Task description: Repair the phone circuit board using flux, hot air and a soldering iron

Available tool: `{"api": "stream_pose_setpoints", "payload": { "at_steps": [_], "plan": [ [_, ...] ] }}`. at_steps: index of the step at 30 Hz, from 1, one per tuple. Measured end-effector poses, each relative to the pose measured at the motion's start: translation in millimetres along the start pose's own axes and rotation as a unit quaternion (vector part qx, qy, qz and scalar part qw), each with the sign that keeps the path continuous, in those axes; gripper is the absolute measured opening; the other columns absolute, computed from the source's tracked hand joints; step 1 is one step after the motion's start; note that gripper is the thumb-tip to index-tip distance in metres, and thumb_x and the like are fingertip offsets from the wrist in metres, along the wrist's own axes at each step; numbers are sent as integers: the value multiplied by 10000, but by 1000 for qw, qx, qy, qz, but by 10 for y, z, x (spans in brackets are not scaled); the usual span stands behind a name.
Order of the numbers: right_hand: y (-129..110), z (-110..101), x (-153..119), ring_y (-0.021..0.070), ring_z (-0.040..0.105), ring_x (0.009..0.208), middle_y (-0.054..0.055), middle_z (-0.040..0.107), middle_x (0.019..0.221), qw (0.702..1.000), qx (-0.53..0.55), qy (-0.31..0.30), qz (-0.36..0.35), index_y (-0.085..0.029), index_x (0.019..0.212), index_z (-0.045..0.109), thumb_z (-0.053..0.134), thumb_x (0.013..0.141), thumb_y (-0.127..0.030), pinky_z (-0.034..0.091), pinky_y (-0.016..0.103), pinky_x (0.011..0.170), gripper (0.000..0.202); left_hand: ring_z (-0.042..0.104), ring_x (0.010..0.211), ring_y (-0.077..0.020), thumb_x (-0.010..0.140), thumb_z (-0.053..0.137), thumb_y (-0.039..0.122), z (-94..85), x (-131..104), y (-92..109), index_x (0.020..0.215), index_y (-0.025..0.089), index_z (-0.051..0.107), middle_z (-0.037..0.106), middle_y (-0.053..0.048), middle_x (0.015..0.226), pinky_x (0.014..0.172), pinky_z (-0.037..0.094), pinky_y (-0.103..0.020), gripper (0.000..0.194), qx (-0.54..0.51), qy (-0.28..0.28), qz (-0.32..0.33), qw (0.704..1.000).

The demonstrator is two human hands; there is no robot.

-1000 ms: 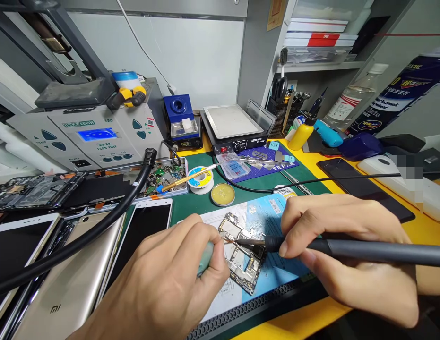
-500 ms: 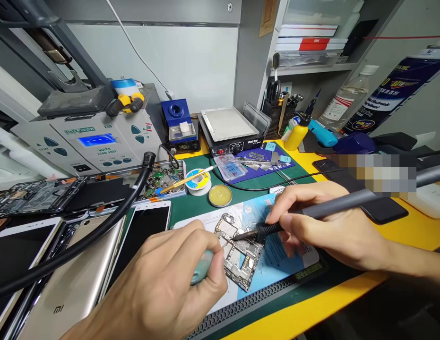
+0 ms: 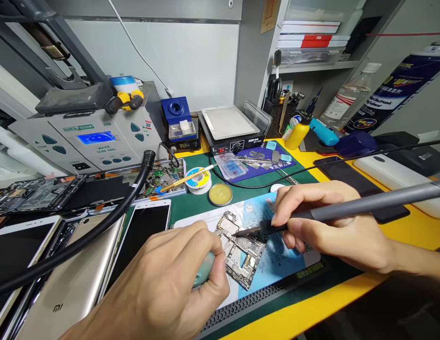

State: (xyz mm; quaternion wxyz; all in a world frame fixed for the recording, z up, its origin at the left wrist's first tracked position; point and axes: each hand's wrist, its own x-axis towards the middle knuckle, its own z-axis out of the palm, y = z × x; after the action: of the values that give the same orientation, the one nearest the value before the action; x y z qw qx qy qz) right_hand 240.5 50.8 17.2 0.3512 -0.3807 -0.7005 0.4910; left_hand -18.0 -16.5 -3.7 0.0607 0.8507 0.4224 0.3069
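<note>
A bare circuit board (image 3: 243,250) lies tilted on a white and blue pad (image 3: 272,264). My right hand (image 3: 329,226) grips a grey soldering iron (image 3: 368,204) like a pen, its dark tip resting at or just over the upper middle of the board. On the board's left side, my left hand (image 3: 180,278) is closed around a teal-green handled tool (image 3: 204,270); the tool's working end is too small to make out. Behind the board stands a round open tin of yellowish paste (image 3: 220,194).
Phones (image 3: 145,226) lie at the left under a thick black hose (image 3: 109,222). Farther back are a hot-air station (image 3: 95,141), solder spool (image 3: 198,180), iron stand (image 3: 177,123), heating plate (image 3: 230,123) and yellow bottle (image 3: 297,134). A thin cable (image 3: 312,165) crosses behind my right hand.
The iron's tip has shifted slightly up over the board, and its rear end has swung lower. My right hand has moved slightly right, while my left hand keeps nearly the same place and hold.
</note>
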Motion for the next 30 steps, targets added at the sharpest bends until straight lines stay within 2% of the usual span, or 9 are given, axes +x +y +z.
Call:
{"api": "stream_pose_setpoints", "payload": {
  "at_steps": [4, 9, 14, 21, 30],
  "plan": [
    [7, 11, -20, 114, 603, 514, -4, 685, 638, 991, -53, 16, -118, -197, 748, 766, 646, 697, 10, 462, 207, 464, 245, 554, 679, -97, 929, 523, 75, 3, -8, -5, 936, 228, 539, 589, 54, 774, 659, 420, -250, 154, -3, -5, -1, 1000],
    [16, 5, -31, 107, 559, 547, -15, 656, 646, 981, -79, -15, -175, -198, 792, 745, 615, 710, 19, 445, 234, 526, 266, 572, 677, -96, 919, 545, 82, -32, 33, 17, 917, 226, 539, 603, 54, 769, 655, 445, -241, 145, 10, -6, 7, 1000],
    [16, 3, -34, 100, 578, 597, -22, 672, 697, 978, -91, -27, -188, -200, 820, 744, 602, 702, 26, 452, 239, 589, 292, 566, 665, -91, 911, 535, 70, -30, 38, 24, 910, 230, 536, 594, 61, 753, 653, 442, -233, 160, 15, 0, 3, 1000],
    [-50, 93, -39, 88, 577, 568, -20, 656, 668, 973, -100, 8, -207, -194, 745, 733, 589, 689, 33, 448, 214, 545, 274, 557, 661, -113, 917, 538, 85, -21, 20, 15, 902, 232, 537, 582, 52, 740, 647, 436, -265, 147, 18, 1, 3, 1000],
    [-132, 121, -42, 92, 576, 509, -14, 651, 611, 968, -132, 16, -212, -199, 695, 724, 591, 683, 24, 447, 210, 494, 260, 573, 609, -116, 913, 509, 90, -31, 57, 31, 819, 229, 547, 583, 45, 697, 598, 452, -277, 172, 50, -9, 10, 999]
  ]
}}
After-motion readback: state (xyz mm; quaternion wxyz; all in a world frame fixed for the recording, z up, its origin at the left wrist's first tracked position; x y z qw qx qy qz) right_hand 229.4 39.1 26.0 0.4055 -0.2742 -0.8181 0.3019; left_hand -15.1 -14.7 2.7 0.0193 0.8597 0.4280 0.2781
